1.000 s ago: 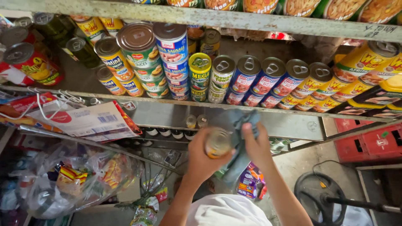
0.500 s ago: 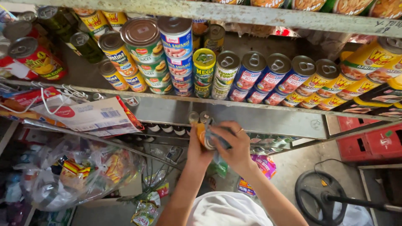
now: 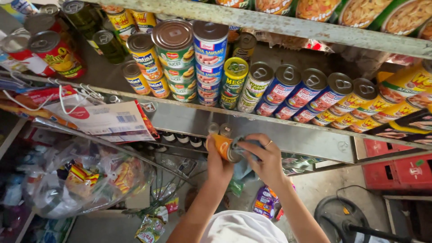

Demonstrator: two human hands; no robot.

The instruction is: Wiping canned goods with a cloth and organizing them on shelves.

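Your left hand (image 3: 219,158) was closed around an orange-labelled can (image 3: 223,147), held tilted on its side just below the metal shelf edge (image 3: 288,135). Your right hand (image 3: 265,157) pressed a blue-grey cloth (image 3: 245,146) against the can's end, fingers curled over it; a ring showed on one finger. Directly above the grip stood a row of blue-labelled ring-pull tins (image 3: 292,92) and stacked cans (image 3: 209,54). Left of the grip hung a clear plastic bag of packets (image 3: 85,180); below it, a fan (image 3: 346,220) stood on the floor.

Stacked tins (image 3: 211,63) line a metal shelf (image 3: 288,135).
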